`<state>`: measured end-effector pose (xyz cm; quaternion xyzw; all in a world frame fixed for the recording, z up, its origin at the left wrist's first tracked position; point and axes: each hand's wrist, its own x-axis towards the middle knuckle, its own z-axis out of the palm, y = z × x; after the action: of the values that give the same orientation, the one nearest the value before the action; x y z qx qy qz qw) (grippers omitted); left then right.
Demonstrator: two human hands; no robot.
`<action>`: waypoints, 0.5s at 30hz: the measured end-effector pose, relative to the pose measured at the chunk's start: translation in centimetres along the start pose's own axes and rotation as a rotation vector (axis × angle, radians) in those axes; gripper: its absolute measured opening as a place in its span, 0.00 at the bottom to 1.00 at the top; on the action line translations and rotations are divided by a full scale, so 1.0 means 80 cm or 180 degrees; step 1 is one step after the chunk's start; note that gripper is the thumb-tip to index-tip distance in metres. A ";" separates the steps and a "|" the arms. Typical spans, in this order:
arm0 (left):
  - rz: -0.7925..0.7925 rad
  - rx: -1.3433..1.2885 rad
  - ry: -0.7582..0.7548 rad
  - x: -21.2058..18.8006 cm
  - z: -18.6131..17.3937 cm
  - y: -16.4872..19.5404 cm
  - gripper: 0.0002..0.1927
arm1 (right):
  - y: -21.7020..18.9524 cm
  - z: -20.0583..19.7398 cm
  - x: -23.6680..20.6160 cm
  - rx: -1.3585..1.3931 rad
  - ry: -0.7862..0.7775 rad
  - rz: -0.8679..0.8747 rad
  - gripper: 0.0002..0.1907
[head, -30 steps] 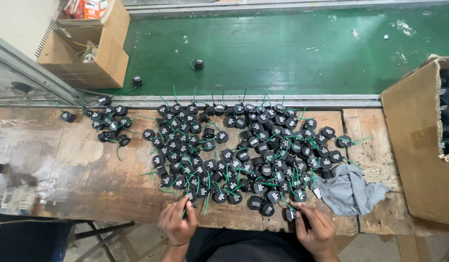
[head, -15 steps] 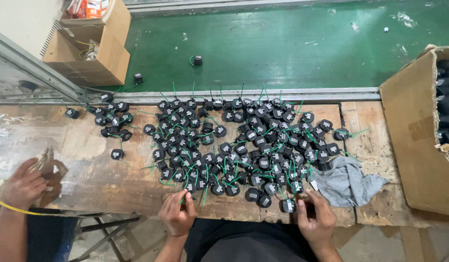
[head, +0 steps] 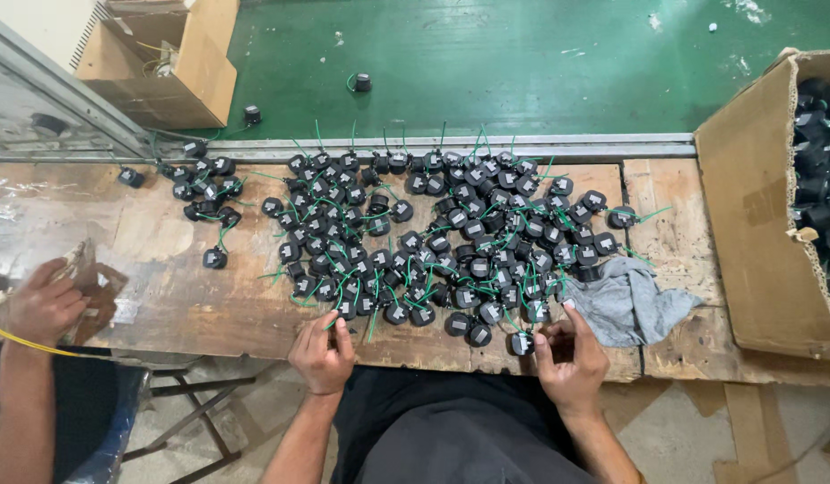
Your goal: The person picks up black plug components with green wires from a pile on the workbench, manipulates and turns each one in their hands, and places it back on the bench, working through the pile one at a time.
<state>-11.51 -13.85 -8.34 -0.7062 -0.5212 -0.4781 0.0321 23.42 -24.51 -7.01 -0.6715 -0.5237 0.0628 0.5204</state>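
Dozens of black wired parts (head: 433, 242) spread flat on wooden bench (head: 164, 269), within reach. Left hand (head: 323, 354) pinches one green lead; right hand (head: 567, 357) apparently grips one part, fingers closed.

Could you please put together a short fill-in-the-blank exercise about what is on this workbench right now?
1. The small black parts spread over the wooden bench have thin wires coloured ____.
2. Beside the right hand lies a crumpled cloth coloured ____.
3. The left hand reaches the pile at its ____ edge.
4. The cardboard box at the bench's right end holds more ____ parts.

Missing words: green; grey; near; black
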 end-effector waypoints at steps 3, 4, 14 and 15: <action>0.0044 0.0020 -0.0050 0.002 -0.001 0.001 0.08 | -0.001 0.000 -0.001 -0.0098 0.0036 -0.0058 0.30; 0.0053 0.0005 -0.0033 0.002 -0.001 0.002 0.08 | -0.001 0.000 -0.002 -0.0065 0.0030 -0.0062 0.31; 0.0054 -0.0079 0.0047 0.004 -0.005 0.005 0.08 | -0.001 -0.001 -0.004 0.0040 0.0018 -0.0105 0.35; 0.0033 -0.0089 0.0059 0.005 -0.005 0.006 0.08 | -0.001 -0.001 -0.004 0.0018 0.0022 -0.0128 0.35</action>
<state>-11.43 -14.03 -7.64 -0.7049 -0.5104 -0.4916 0.0295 23.27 -24.79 -7.04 -0.6595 -0.5352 0.0515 0.5253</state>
